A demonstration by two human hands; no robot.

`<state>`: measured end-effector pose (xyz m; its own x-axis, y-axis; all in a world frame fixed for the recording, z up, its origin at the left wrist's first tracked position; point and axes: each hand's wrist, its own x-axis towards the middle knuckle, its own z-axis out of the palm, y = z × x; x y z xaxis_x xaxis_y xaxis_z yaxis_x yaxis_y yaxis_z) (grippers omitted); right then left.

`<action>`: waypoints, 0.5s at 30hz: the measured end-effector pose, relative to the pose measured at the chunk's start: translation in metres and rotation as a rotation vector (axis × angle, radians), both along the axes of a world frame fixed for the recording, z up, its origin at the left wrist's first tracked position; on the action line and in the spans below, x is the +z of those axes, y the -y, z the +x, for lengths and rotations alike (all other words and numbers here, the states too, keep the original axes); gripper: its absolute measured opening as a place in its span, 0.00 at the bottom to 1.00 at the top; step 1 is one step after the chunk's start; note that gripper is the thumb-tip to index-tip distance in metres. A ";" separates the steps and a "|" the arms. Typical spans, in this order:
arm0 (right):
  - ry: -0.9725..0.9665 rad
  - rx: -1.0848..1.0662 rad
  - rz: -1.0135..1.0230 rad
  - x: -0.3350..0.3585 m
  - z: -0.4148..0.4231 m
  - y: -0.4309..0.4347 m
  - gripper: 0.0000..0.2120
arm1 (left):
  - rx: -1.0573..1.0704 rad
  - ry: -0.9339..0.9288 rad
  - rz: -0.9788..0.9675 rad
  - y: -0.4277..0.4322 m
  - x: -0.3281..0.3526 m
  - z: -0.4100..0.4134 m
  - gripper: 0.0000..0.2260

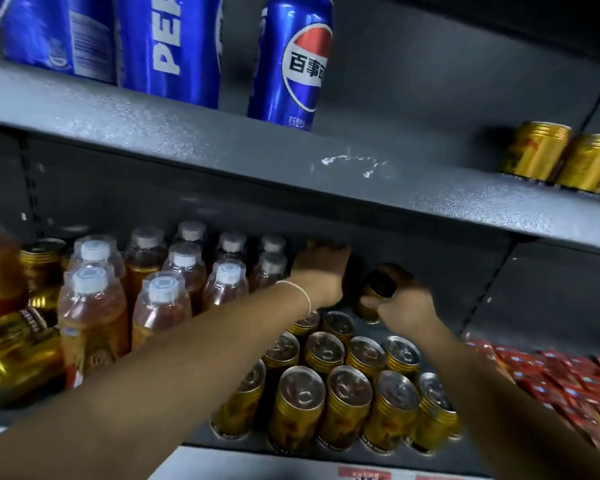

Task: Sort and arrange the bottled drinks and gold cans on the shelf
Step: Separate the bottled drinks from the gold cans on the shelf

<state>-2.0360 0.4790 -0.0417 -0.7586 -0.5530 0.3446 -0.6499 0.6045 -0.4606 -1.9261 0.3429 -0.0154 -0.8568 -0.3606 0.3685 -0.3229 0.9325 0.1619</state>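
Behind the upright cans, the right hand (404, 306) fingers grasp a gold can (378, 292) — tilted, top leftward.

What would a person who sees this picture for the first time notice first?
Two bare arms reach into the lower shelf: the right hand grips a tilted gold can at the back, and the left hand reaches in beside it. Below them stand rows of upright gold cans, with clear bottles of amber drink to their left. Big blue Pepsi cans stand on the shelf above.
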 end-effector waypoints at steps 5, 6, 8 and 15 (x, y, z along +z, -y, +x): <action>0.064 -0.051 0.311 -0.017 -0.019 0.016 0.29 | -0.004 0.062 0.061 0.006 -0.020 -0.016 0.23; 0.087 -0.056 0.355 -0.019 -0.021 0.018 0.28 | -0.011 0.081 0.069 0.007 -0.024 -0.018 0.23; 0.125 -0.046 0.388 -0.025 -0.027 0.021 0.26 | -0.012 0.114 0.075 0.009 -0.033 -0.023 0.21; 0.105 -0.002 0.385 -0.036 -0.036 0.026 0.21 | 0.053 0.196 0.140 0.018 -0.054 -0.037 0.17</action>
